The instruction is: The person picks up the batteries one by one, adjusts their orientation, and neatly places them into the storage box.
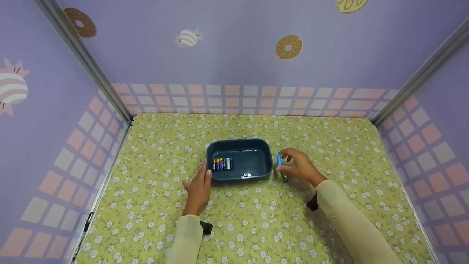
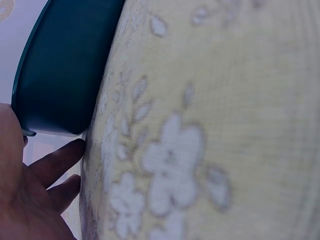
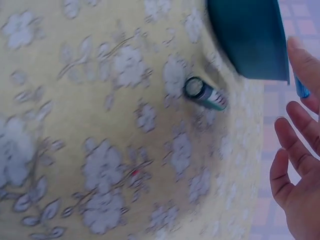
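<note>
A dark teal plastic tub (image 1: 252, 161) stands on the floral cloth, with a row of several batteries (image 1: 222, 164) in its left part. My left hand (image 1: 199, 189) rests against the tub's near left corner, fingers mostly straight along the outer wall. Just off the tub's right side, my right hand (image 1: 298, 167) pinches a light blue battery (image 1: 279, 160) between thumb and fingertips; in the right wrist view only the end of that battery (image 3: 302, 90) shows. Below this hand, a dark green battery (image 3: 205, 93) with a white band lies on the cloth beside the tub.
Yellow-green cloth with white flowers (image 1: 249, 227) covers the table. Purple walls with pink and white checks (image 1: 251, 91) enclose it at the back and both sides, with metal posts (image 1: 88, 58) at the corners.
</note>
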`<state>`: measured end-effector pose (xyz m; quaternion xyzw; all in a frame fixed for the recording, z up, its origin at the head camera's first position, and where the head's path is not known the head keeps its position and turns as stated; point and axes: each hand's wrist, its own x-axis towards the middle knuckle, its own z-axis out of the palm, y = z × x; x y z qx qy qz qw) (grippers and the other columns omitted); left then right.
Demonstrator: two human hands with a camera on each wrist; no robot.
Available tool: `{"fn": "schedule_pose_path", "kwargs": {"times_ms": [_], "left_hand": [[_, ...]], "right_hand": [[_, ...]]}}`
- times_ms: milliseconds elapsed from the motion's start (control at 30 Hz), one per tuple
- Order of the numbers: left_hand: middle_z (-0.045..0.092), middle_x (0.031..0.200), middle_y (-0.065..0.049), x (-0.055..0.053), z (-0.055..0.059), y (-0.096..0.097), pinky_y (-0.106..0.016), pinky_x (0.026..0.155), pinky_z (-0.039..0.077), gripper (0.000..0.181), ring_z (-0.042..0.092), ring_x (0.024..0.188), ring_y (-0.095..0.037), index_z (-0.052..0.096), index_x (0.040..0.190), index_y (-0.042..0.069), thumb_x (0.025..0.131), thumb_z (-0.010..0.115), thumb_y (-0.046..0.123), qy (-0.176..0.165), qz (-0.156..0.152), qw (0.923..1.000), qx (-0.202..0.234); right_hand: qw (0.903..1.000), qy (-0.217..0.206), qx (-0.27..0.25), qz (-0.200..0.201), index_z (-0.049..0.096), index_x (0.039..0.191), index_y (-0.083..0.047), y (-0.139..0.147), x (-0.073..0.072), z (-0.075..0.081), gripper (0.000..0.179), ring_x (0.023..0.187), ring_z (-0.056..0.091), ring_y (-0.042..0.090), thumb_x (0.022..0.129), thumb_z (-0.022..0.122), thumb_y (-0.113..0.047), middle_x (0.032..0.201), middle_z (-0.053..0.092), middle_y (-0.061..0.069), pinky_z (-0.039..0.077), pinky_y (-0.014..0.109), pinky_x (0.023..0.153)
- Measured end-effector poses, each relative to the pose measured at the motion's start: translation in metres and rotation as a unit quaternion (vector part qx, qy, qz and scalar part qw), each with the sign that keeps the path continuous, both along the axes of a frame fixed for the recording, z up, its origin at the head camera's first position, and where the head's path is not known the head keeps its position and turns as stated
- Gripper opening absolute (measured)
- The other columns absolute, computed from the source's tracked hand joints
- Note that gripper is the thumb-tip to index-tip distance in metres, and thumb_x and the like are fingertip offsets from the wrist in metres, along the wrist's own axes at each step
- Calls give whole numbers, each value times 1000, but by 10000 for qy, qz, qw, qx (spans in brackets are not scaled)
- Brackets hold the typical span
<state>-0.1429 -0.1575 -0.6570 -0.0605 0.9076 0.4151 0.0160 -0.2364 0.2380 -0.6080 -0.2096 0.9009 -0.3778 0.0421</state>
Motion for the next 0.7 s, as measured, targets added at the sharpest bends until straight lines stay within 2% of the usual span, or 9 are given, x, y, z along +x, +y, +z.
{"fn": "schedule_pose_path", "kwargs": {"times_ms": [167,333,533,700], "left_hand": [[33,167,-3,0,-1,-1,-74,115,-18,70,37,151,-38,13,165,36,104,16,70,12,-26,10000,-23],[31,167,-2,0,-1,-1,-74,114,-20,70,34,152,-38,13,165,37,104,16,70,-21,-29,10000,9],[31,168,-1,0,-1,0,-73,114,-21,70,34,152,-37,12,165,38,104,16,71,-32,-4,10000,6],[30,167,1,1,-1,0,-73,114,-20,68,34,152,-36,12,165,39,104,17,70,31,6,10000,22]], "right_hand": [[9998,134,24,160,64,134,-17,-11,-4,7,58,99,63,23,85,83,-41,117,67,5,55,45,81],[9996,135,27,266,65,133,-17,-22,-9,14,58,100,64,26,84,84,-43,118,68,10,56,52,86],[9994,195,34,282,66,131,-15,-36,-15,20,57,99,63,23,84,85,-40,115,68,7,56,46,83],[9986,327,18,415,66,129,-15,-48,-20,23,59,99,65,30,82,85,-46,113,68,7,56,46,83]]}}
